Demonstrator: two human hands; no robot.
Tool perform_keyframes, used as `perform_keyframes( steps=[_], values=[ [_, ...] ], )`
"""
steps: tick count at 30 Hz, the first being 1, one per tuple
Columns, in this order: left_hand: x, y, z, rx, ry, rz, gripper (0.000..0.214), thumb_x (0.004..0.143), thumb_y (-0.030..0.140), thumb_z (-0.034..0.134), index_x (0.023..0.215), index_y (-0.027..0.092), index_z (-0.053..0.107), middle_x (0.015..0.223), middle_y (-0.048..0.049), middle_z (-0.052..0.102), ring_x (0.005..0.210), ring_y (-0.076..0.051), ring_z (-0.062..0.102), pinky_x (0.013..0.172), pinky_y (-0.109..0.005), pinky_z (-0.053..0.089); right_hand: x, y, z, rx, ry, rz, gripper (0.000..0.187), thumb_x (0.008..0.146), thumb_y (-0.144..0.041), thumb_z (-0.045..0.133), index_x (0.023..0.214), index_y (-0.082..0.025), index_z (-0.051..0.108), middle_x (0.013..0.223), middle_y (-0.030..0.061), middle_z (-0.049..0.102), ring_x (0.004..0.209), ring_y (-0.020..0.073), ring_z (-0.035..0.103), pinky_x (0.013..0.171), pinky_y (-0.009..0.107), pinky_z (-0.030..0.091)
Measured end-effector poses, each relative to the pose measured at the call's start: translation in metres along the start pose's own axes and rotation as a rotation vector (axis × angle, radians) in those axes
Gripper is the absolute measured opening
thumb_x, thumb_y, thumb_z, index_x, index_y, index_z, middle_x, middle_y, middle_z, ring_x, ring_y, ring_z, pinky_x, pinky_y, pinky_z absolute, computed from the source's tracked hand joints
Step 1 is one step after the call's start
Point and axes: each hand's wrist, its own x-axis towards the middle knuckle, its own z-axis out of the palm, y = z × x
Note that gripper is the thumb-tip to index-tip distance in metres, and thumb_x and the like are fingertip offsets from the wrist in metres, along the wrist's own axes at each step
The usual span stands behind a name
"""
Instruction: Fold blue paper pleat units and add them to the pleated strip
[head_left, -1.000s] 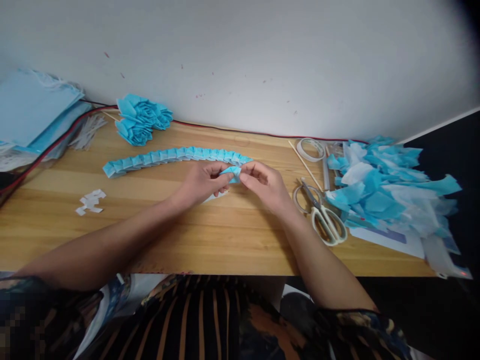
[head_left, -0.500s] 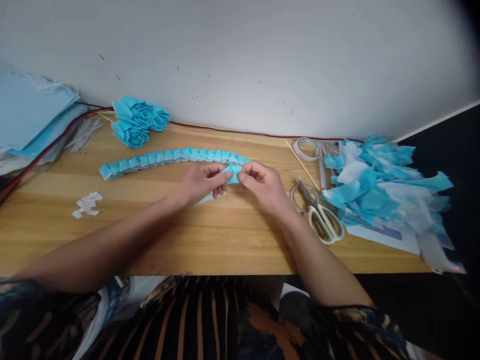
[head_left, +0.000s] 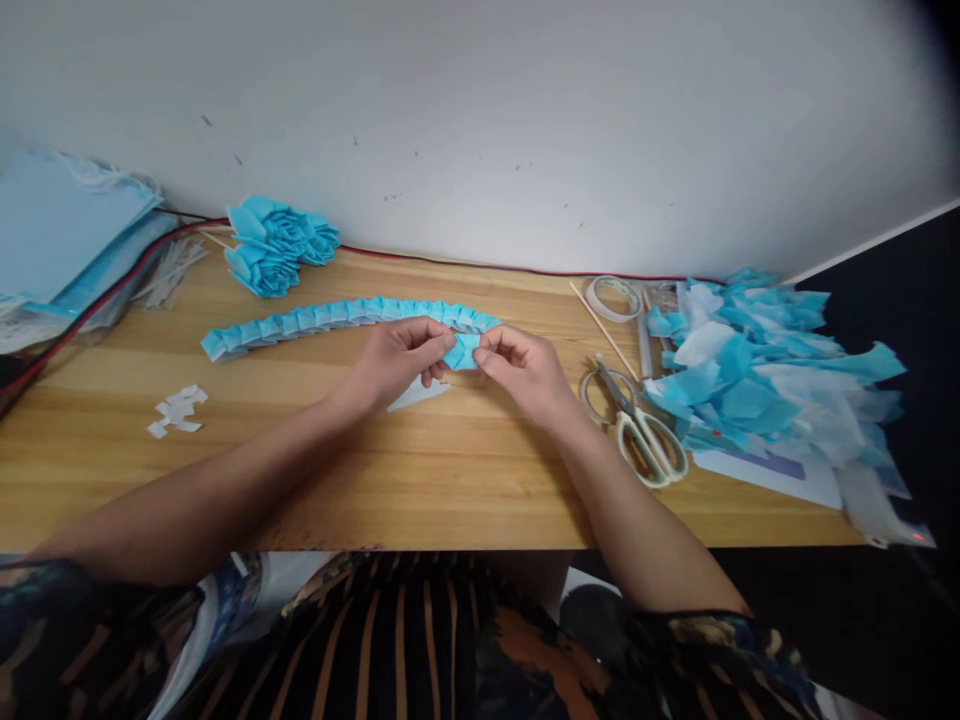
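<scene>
Between my two hands is a small folded piece of blue fabric (head_left: 463, 351). My left hand (head_left: 405, 355) pinches its left end with thumb and fingers, and my right hand (head_left: 523, 368) grips the right end the same way. Just behind them a curved row of folded blue pieces (head_left: 330, 314) lies on the table, its right end partly covered by my fingers. A flat pale scrap (head_left: 417, 393) rests on the wood below my left hand.
Scissors (head_left: 641, 430), a tape roll (head_left: 613, 298) and a thin stick (head_left: 604, 328) lie right, beside heaped blue and white pieces (head_left: 757, 380). Blue fabric flowers (head_left: 274, 245), white scraps (head_left: 178, 410), white strips (head_left: 172, 272) and stacked blue sheets (head_left: 71, 230) are left. A wall stands behind.
The folded blue piece has turned and shifted slightly left between my fingers. My left hand has edged left and up, uncovering more of the pale scrap below.
</scene>
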Motion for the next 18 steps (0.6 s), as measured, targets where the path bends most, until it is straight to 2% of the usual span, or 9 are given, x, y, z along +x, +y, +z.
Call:
perform_keyframes(
  steps=[4,7,11,18],
  values=[
    [-0.0007,0.0006,0.0004,-0.005,-0.004,0.018,0.032,0.088,0.045,0.068,0.074,0.016,0.065,0.06,-0.0007,0.065,0.05,-0.01,0.058,0.052,-0.021,0.048,-0.0003,0.0,0.0,0.013,0.016,-0.014,0.019,0.079,-0.038,0.065,0.073,-0.021,0.058,0.066,-0.0037,0.053,0.064,0.012,0.046,0.063,0.029,0.038],
    [-0.0001,-0.0001,0.0012,0.026,-0.053,0.02,0.035,0.083,0.05,0.073,0.077,0.017,0.064,0.06,0.0005,0.065,0.05,-0.01,0.058,0.051,-0.021,0.048,-0.0007,0.0011,0.0,0.013,0.025,-0.011,0.018,0.079,-0.038,0.065,0.074,-0.022,0.059,0.066,-0.0043,0.052,0.063,0.0119,0.045,0.063,0.029,0.037],
    [0.0,-0.0007,0.0023,0.061,-0.096,0.024,0.026,0.08,0.041,0.074,0.078,0.017,0.063,0.062,0.0024,0.063,0.051,-0.008,0.056,0.052,-0.02,0.048,-0.0011,0.0015,0.0008,0.0,0.016,-0.013,0.018,0.08,-0.038,0.065,0.074,-0.022,0.06,0.065,-0.0047,0.05,0.063,0.0116,0.043,0.062,0.028,0.036],
    [0.0001,-0.0007,0.0041,0.036,-0.079,0.003,0.012,0.081,0.028,0.069,0.077,0.017,0.064,0.059,0.0037,0.062,0.048,-0.007,0.054,0.05,-0.019,0.046,-0.0011,-0.0012,0.0025,0.001,0.009,-0.012,0.019,0.079,-0.039,0.065,0.074,-0.022,0.059,0.066,-0.0043,0.05,0.063,0.0117,0.043,0.061,0.028,0.035]
  ],
)
